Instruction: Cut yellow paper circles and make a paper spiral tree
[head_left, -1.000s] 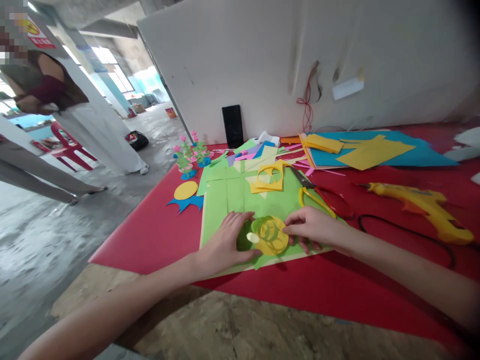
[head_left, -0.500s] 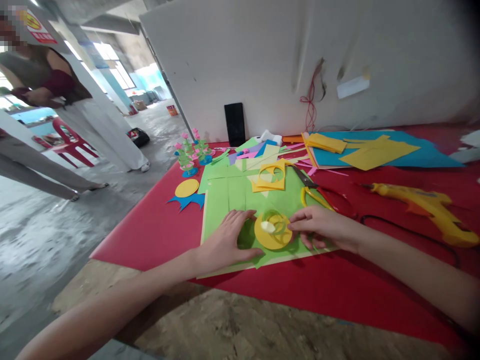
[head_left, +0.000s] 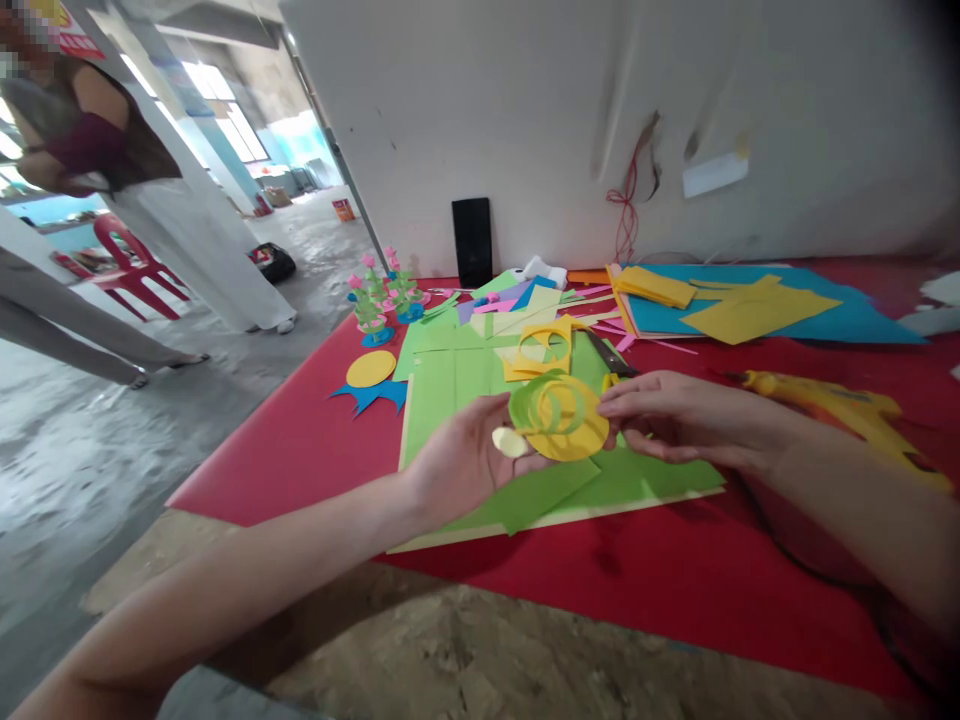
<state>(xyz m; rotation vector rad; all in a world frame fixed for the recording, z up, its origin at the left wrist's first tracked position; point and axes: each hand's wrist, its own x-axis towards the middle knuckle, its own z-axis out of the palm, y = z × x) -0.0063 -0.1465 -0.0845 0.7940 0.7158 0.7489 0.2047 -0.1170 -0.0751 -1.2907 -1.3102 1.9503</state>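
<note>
A yellow paper disc [head_left: 574,440] with curled green paper strips [head_left: 551,402] on it is lifted above the green sheets [head_left: 442,400]. My right hand [head_left: 675,420] pinches the disc's right edge between thumb and fingers. My left hand [head_left: 465,455] is under the disc's left side, palm turned up, its fingers partly hidden beneath the disc. A small pale oval piece [head_left: 510,441] lies over the left palm, beside the disc.
Yellow paper with a cut hole [head_left: 545,345], scissors [head_left: 611,355] and paper scraps lie behind. At the right is a yellow glue gun [head_left: 840,400]. Paper flowers [head_left: 373,310] and another yellow disc [head_left: 371,368] are at the left. People stand beyond the table.
The yellow disc with its green curls has risen off the green sheets in my right hand. My left hand has turned palm up and moved under it. The pale oval now sits beside the disc.
</note>
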